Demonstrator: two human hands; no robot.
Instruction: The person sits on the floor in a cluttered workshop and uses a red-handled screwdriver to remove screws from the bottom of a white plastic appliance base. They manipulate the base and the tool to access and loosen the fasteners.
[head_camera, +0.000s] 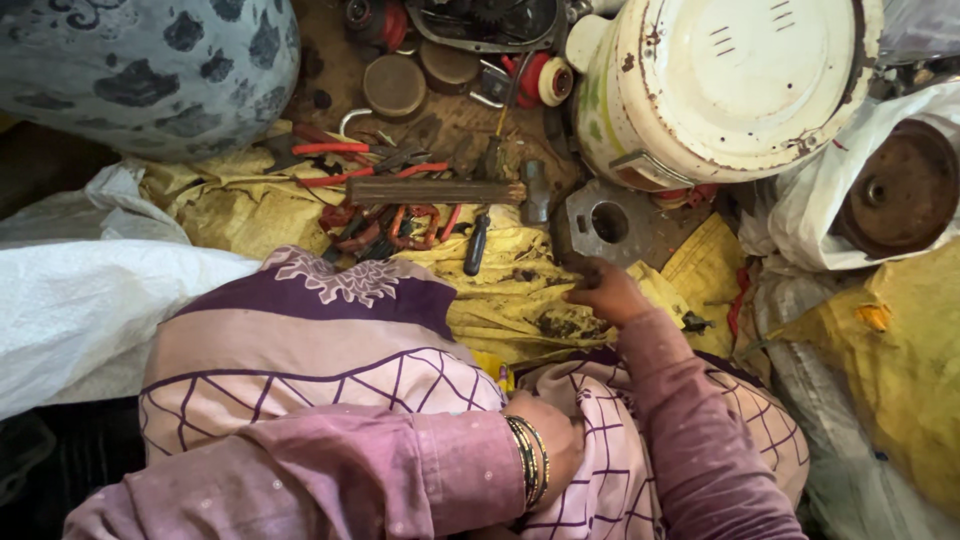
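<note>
On the dirty yellow woven sack (500, 300), my right hand (605, 292) is resting beside a grey metal plate with a round hole (605, 222), fingers curled; its grasp I cannot tell. My left hand (555, 440) is pressing loosely closed against purple checked cloth (610, 470), below a wooden-handled hammer (445, 191).

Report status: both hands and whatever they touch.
Right hand reaching onto yellow sack beside metal plate. Left hand resting on lap cloth. Hammer untouched.
</note>
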